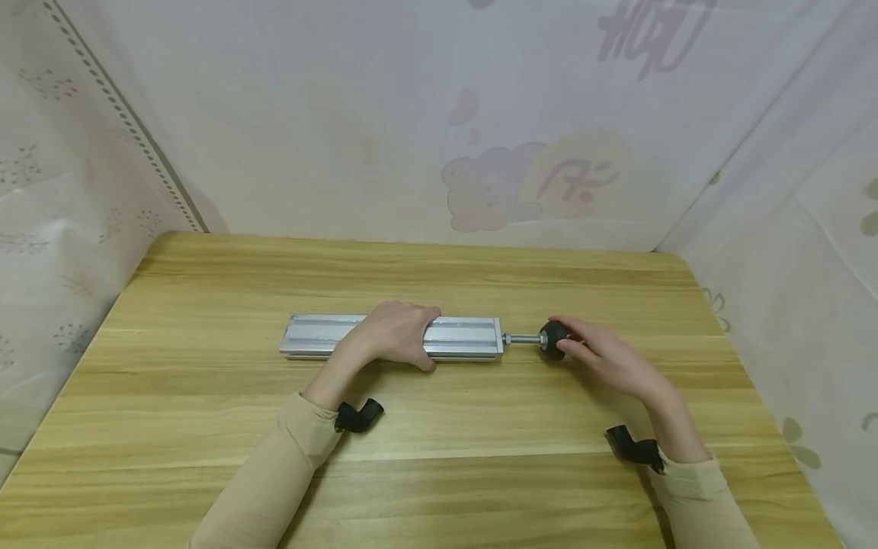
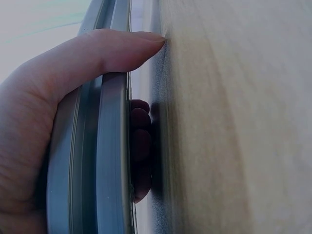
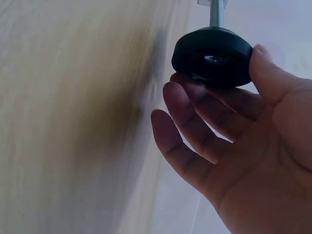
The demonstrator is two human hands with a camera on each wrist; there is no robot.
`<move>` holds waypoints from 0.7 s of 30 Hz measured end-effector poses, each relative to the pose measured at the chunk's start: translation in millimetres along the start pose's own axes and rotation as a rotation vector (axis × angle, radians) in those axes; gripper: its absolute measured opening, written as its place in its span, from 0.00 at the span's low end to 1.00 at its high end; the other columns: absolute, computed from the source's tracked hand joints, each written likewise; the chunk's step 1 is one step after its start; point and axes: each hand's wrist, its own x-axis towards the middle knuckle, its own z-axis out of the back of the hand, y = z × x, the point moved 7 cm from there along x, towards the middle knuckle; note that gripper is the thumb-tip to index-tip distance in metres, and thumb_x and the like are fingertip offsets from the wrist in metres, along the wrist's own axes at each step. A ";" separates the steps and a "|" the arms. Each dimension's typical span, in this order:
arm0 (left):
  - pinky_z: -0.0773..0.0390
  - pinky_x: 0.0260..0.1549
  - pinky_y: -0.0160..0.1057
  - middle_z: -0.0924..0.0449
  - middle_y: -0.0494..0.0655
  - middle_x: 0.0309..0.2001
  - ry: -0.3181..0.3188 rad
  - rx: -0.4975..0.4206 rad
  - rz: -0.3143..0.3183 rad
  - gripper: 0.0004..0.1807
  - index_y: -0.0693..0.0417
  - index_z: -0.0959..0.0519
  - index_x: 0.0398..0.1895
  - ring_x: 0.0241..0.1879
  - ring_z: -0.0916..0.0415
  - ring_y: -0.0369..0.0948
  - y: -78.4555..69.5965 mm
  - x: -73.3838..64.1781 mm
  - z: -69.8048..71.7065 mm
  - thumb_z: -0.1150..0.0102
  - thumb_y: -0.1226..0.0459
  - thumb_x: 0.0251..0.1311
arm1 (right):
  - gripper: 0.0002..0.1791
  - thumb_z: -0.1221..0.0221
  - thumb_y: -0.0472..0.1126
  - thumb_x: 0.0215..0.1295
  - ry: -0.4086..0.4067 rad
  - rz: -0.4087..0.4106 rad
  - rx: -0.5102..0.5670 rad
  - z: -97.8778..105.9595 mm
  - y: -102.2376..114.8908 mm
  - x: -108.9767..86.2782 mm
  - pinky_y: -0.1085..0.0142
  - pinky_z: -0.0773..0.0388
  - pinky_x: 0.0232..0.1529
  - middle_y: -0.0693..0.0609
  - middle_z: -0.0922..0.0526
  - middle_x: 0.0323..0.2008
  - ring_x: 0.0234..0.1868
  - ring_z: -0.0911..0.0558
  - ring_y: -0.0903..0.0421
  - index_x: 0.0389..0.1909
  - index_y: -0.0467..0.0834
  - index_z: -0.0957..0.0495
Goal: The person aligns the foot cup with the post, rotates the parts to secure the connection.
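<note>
A silver aluminium profile (image 1: 466, 333) lies lengthwise across the table in the head view. My left hand (image 1: 394, 333) grips it across its middle; the left wrist view shows the thumb on one side of the grooved profile (image 2: 109, 161) and fingertips (image 2: 140, 139) showing at the far side. Out of its right end runs a threaded rod (image 1: 524, 339) with a nut at the profile, ending in a round black levelling foot (image 1: 552, 340). My right hand (image 1: 607, 358) pinches the rim of that foot between thumb and fingers. In the right wrist view the foot's hollow underside (image 3: 212, 58) faces the palm.
The wood-grain table (image 1: 446, 488) extends around the profile on all sides. A pale printed cloth (image 1: 329, 122) hangs behind it and at both sides. Black curved mounts (image 1: 360, 415) stick out from both wrists, close over the tabletop.
</note>
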 end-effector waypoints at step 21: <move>0.27 0.28 0.41 0.21 0.37 0.29 -0.007 -0.004 0.002 0.28 0.45 0.26 0.43 0.28 0.28 0.40 0.4 0.2 0.1 0.27 0.46 0.39 | 0.42 0.23 0.33 0.50 -0.120 0.022 0.001 -1.4 9.4 4.3 0.41 0.22 0.60 0.36 0.24 0.59 0.59 0.20 0.35 0.62 0.40 0.38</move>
